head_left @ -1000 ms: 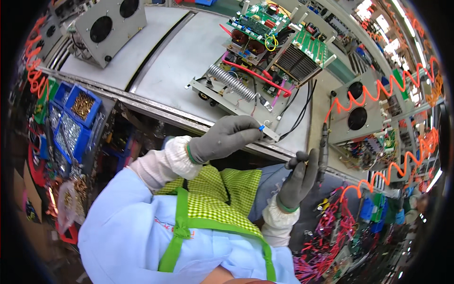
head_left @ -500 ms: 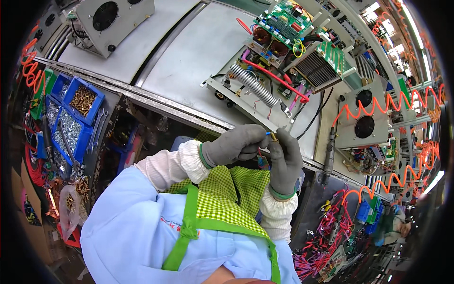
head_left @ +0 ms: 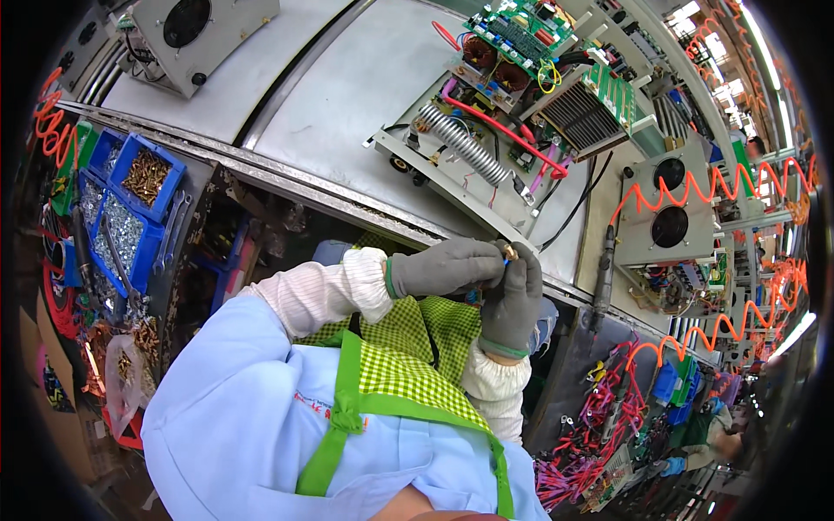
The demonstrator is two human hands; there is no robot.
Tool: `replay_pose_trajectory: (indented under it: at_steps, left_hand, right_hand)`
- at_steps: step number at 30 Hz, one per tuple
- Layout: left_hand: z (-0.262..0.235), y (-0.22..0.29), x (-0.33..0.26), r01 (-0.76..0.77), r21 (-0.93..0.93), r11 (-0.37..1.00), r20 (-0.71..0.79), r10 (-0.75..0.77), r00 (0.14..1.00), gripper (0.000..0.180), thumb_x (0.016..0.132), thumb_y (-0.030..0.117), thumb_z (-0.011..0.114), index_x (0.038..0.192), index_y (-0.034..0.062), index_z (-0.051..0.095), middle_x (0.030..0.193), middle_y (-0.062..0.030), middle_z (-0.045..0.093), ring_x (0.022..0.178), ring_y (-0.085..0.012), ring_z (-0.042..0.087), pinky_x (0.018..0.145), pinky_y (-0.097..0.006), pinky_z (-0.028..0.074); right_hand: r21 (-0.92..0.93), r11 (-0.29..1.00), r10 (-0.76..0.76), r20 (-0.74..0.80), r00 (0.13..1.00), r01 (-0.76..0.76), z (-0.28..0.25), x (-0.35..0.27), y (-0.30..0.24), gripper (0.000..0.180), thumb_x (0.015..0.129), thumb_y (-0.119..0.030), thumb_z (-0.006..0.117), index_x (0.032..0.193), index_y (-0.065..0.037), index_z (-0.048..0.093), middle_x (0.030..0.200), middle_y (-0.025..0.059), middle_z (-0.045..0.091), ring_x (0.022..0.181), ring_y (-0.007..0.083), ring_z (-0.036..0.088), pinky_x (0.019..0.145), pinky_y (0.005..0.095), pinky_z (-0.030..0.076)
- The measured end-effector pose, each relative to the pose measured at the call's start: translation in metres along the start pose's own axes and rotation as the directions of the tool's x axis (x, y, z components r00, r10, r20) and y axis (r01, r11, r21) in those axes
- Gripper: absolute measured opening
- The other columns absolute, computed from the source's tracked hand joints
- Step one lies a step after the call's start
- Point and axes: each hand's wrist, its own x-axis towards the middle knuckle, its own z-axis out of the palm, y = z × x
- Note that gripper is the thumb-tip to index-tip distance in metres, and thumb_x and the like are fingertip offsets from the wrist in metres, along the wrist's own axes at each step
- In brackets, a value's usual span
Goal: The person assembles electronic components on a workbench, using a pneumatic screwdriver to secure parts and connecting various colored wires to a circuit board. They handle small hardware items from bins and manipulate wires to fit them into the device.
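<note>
At the near edge of the metal bench (head_left: 321, 108), the right hand (head_left: 512, 304) has a small brass-coloured piece (head_left: 510, 252) pinched at its fingertips, while the left hand (head_left: 452, 267) meets it with fingers drawn together, though whether they grip it too I cannot tell. The open chassis (head_left: 445, 187) has its front corner close by the fingertips, leaving little room there, and bare bench top spreads wide to its left

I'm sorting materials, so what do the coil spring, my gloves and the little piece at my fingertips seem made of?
Spring: likely shiny metal, with bright silvery highlights. Gloves: probably matte grey fabric, possibly coated, given soft creases. Little piece: coppery tint suggests metal, perhaps brass; finish unclear.
</note>
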Motion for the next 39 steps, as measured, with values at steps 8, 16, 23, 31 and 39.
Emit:
replay_pose_trajectory:
  at_steps: [8, 16, 23, 31, 39]
  left_hand:
    - [-0.001, -0.02, 0.032, -0.23, 0.41, 0.883, 0.08, 0.217, 0.973, 0.032, 0.101, 0.029, 0.052, 0.104, -0.0015, 0.062, 0.083, -0.0067, 0.064, 0.073, -0.0147, 0.057, 0.068, -0.031, 0.049]
    - [0.006, -0.001, 0.047, 0.164, 0.015, 0.986, 0.082, -0.165, 0.983, 0.033, 0.098, 0.032, 0.059, 0.086, 0.0021, 0.066, 0.072, 0.0011, 0.057, 0.065, -0.0081, 0.049, 0.058, -0.026, 0.041]
    - [0.004, -0.017, 0.056, 0.144, -0.013, 0.989, 0.065, -0.143, 0.988, 0.03, 0.099, 0.036, 0.057, 0.096, 0.007, 0.063, 0.075, 0.0022, 0.056, 0.064, -0.0081, 0.05, 0.057, -0.023, 0.041]
    - [-0.03, 0.049, 0.046, -0.152, 0.979, 0.137, 0.046, 0.573, 0.818, 0.049, 0.089, 0.05, 0.064, 0.118, 0.0113, 0.063, 0.089, -0.013, 0.068, 0.077, -0.0322, 0.068, 0.066, -0.041, 0.053]
    - [-0.08, 0.114, 0.076, -0.203, 0.884, -0.42, 0.243, 0.044, 0.969, 0.042, 0.068, 0.05, 0.075, 0.074, 0.0087, 0.07, 0.076, -0.0113, 0.065, 0.068, -0.0329, 0.065, 0.056, -0.046, 0.049]
  right_hand:
    - [-0.065, 0.997, -0.052, -0.071, 0.996, 0.047, -0.021, -0.001, -0.003, 0.038, 0.101, -0.021, 0.056, 0.13, 0.003, 0.054, 0.118, 0.0157, 0.064, 0.108, 0.0217, 0.062, 0.094, 0.0332, 0.049]
    - [-0.24, 0.956, -0.191, -0.074, 0.979, 0.169, -0.024, 0.012, -0.01, 0.039, 0.105, -0.024, 0.044, 0.133, 0.003, 0.049, 0.117, 0.0189, 0.064, 0.103, 0.0233, 0.062, 0.087, 0.0344, 0.051]
    - [-0.168, 0.98, -0.114, -0.013, 0.993, 0.11, -0.026, 0.02, -0.012, 0.038, 0.104, -0.025, 0.046, 0.132, 0.001, 0.05, 0.115, 0.0182, 0.065, 0.097, 0.0223, 0.064, 0.08, 0.0327, 0.052]
    - [-0.546, 0.791, -0.364, -0.061, 0.929, 0.274, -0.063, 0.059, -0.062, 0.027, 0.101, -0.019, 0.056, 0.121, -0.001, 0.056, 0.101, 0.0109, 0.067, 0.091, 0.0217, 0.065, 0.079, 0.0359, 0.053]
    - [-0.839, 0.002, -0.304, 0.518, 0.8, 0.544, -0.072, 0.119, -0.02, 0.022, 0.092, -0.009, 0.062, 0.113, -0.004, 0.064, 0.095, 0.0182, 0.067, 0.088, 0.0347, 0.066, 0.076, 0.0412, 0.051]
